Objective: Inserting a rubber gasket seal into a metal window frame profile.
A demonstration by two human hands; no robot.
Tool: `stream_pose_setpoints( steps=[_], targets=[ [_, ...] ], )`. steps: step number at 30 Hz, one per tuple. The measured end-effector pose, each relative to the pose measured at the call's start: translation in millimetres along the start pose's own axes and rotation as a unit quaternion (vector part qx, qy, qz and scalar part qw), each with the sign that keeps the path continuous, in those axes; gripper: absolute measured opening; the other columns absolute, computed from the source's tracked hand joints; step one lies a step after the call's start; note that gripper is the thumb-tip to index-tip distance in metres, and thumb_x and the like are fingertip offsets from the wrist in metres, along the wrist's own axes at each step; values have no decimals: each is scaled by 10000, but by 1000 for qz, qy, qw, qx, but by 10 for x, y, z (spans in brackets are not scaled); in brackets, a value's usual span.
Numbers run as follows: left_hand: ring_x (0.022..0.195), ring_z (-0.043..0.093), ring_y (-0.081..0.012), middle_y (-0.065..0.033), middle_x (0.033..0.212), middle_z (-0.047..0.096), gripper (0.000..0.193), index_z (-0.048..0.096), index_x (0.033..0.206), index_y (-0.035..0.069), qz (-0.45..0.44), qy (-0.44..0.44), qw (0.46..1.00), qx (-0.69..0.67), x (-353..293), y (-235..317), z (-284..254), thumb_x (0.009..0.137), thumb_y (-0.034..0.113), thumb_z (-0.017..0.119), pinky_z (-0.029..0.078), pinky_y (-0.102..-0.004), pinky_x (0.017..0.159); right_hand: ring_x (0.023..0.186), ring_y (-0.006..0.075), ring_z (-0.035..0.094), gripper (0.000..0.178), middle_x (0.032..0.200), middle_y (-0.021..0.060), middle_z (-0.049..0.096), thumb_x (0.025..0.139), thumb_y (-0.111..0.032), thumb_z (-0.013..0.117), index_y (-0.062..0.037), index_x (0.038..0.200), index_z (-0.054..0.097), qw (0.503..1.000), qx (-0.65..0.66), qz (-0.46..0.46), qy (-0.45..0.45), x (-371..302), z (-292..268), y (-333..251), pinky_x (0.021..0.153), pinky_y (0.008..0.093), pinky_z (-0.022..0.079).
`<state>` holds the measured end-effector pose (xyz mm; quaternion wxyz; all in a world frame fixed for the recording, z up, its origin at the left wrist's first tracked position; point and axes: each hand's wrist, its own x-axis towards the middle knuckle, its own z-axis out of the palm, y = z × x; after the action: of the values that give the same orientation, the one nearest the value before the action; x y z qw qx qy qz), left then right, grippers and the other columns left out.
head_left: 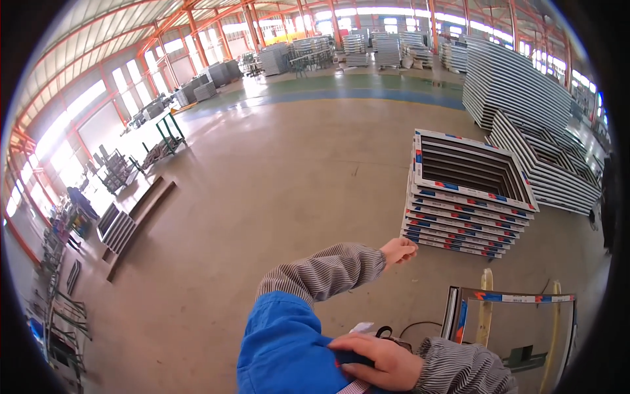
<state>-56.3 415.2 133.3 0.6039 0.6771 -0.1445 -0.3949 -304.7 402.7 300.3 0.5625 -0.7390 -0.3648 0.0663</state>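
My left arm, in a striped sleeve coming out of blue cloth, reaches forward and to the right. At its end my left hand [399,251] has its fingers curled together; whether anything small is between them is hidden. It appears just in front of the lower corner of a stack of frames [469,223] with white, blue and red wrapping. Close to my body, my right hand [384,362] lies on the blue garment [282,348], fingers and thumb closed on its cloth. Beyond it show a white scrap [361,326] and a dark loop [384,331].
At lower right, a dark wrapped frame [525,298] lies over yellowish bars [485,308]. Taller stacks of pale frames [515,85] stand behind at right. Dark profiles [141,223] rest on the floor at left, near green racks [172,125]. People [80,202] stand at far left.
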Motion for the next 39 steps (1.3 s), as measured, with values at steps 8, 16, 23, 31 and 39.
stream_pose_setpoints(
  steps=[8, 16, 23, 31, 39],
  targets=[
    [704, 482, -41, 14, 833, 568, 202, 535, 1004, 55, 48, -77, 993, 72, 13, 114, -407, 847, 174, 491, 397, -182, 593, 812, 296, 559, 326, 893, 164, 566, 700, -96, 573, -13, 1008, 503, 976, 91, 170, -105, 619, 88, -134, 773, 347, 424],
    [687, 482, -53, 8, 812, 581, 215, 548, 992, 39, 113, -114, 986, 41, 359, -606, -313, 830, 174, 508, 393, -190, 568, 693, 232, 547, 155, 739, 51, 549, 702, -121, 593, -98, 848, 546, 968, -237, -77, 26, 997, 394, 50, 632, 329, 398],
    [602, 526, -90, -44, 733, 600, 194, 568, 907, 8, 147, -196, 967, 67, 699, -1406, 402, 782, 149, 524, 440, -237, 561, 725, 201, 543, 127, 758, 24, 541, 705, -169, 599, -111, 805, 548, 965, -249, -64, -58, 1426, 692, 138, 673, 317, 380],
    [702, 552, -112, -40, 815, 605, 254, 556, 970, 26, 163, -304, 915, 208, 221, -1358, 241, 780, 193, 529, 457, -269, 649, 767, 256, 541, 137, 819, 92, 565, 728, -95, 613, -51, 845, 557, 991, 14, -97, -88, 1309, 454, 172, 708, 342, 391],
    [829, 572, -194, -107, 878, 612, 281, 557, 985, 24, 157, -323, 891, 279, 148, -1005, -51, 787, 218, 514, 446, -306, 747, 720, 223, 529, 101, 735, 47, 523, 699, -98, 580, -87, 794, 546, 980, -149, -124, -35, 1376, 442, 55, 668, 331, 388]
  ],
)
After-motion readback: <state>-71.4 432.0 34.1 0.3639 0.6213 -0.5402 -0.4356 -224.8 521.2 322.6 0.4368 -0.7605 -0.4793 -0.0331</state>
